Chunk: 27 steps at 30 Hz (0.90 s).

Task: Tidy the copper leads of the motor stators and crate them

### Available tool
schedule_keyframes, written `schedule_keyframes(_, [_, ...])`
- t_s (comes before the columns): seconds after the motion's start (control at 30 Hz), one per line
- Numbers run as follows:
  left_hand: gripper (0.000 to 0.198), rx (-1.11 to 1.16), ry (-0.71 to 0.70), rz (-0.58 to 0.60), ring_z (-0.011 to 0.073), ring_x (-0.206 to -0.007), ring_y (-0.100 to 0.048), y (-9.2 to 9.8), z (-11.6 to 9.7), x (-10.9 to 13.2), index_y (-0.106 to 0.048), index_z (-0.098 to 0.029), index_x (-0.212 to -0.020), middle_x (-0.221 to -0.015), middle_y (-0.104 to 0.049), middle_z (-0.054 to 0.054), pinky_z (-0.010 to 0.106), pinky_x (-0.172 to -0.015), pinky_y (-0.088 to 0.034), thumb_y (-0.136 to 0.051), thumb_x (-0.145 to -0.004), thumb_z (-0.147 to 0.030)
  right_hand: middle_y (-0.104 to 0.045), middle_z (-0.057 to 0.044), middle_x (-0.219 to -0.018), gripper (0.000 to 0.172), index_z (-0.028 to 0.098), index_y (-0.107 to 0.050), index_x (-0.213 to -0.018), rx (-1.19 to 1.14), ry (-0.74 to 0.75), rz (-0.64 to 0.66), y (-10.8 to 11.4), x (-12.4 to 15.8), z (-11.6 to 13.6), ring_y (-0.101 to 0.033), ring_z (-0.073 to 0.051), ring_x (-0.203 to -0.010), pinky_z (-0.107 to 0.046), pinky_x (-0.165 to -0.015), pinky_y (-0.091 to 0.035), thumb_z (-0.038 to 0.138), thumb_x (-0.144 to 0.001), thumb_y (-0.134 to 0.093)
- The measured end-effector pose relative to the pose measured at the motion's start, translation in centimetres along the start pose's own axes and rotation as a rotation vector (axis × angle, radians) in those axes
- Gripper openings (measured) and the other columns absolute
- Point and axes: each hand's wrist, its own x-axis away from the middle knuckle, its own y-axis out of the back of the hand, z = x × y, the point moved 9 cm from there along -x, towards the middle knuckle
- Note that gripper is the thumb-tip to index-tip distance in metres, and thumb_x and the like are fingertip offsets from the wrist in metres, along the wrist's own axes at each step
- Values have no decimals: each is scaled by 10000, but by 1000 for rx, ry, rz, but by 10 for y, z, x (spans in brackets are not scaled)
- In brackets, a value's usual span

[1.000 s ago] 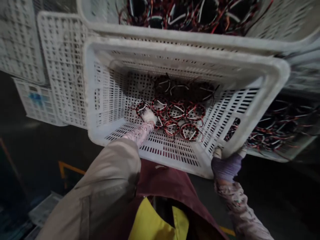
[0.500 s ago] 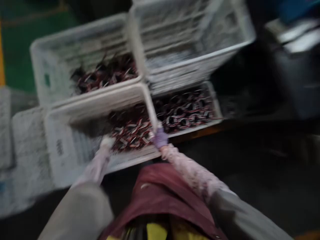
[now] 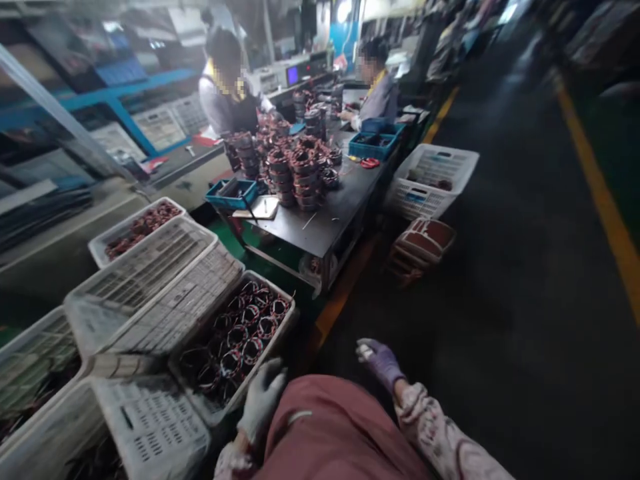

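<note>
An open, empty white-gloved left hand (image 3: 263, 400) hovers just beside the rim of a white plastic crate (image 3: 270, 345) of red-and-black wire coils (image 3: 240, 340). The purple-gloved right hand (image 3: 380, 363), fingers loosely bunched, holds nothing above the factory floor (image 3: 500, 333).

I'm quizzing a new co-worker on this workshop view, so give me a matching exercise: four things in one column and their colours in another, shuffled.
Things:
1. Left hand's glove
2. Right hand's glove
3. Apron
4. Floor stripe

Colours:
A. Yellow
B. Purple
C. White
D. Maroon

Pairs: 1-C, 2-B, 3-D, 4-A
</note>
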Motion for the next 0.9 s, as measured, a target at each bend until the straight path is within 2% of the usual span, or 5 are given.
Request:
schedule_keyframes(0.1, [430, -6, -215, 177, 312, -1176, -712, -65, -100, -59, -735, -275, -1095, -1209, -771, 66, 463, -1093, -542, -614, -725, -457, -766, -81, -844, 230, 184, -714, -889, -193, -22, -123, 82, -54, 23, -721, -179, -696, -268, -601, -540, 292, -716, -609])
schedule_keyframes(0.23, [355, -60, -386, 206, 257, -1102, -734, -113, -180, -150, -725, -199, -1125, -1151, -778, 96, 421, -1045, -569, -602, -809, -303, -767, -79, -825, 247, 180, -713, -870, -388, 64, -202, 163, -142, 89, -714, -171, -655, -263, -584, -539, 287, -652, -669])
schedule_keyframes(0.5, [347, -68, -548, 87, 218, -1171, -703, -176, -374, -303, -698, -171, -1231, -1240, -748, 107, 378, -1091, -537, -552, -917, -159, -782, -96, -908, 257, 207, -707, -947, 139, 433, -281, 305, -290, 341, -745, -231, -798, -388, -776, -627, 368, -762, -628])
schedule_keyframes(0.73, [413, -261, -413, -260, 184, -1220, -664, -161, -493, -457, -663, -236, -1326, -1346, -696, 76, 321, -1097, -521, -439, -993, -137, -723, -99, -1243, 288, 228, -735, -1033, 631, 738, -357, 358, -438, 589, -626, -287, -1236, -494, -1185, -401, 193, -815, -551])
schedule_keyframes(0.9, [471, -465, -282, -333, 207, -1403, -529, -167, -516, -570, -604, -235, -1403, -1511, -578, 102, 404, -1212, -409, -394, -998, -118, -687, -160, -1290, 163, 203, -733, -963, 1086, 896, -124, 287, -606, 714, -568, -330, -1296, -587, -1185, -337, 210, -849, -618])
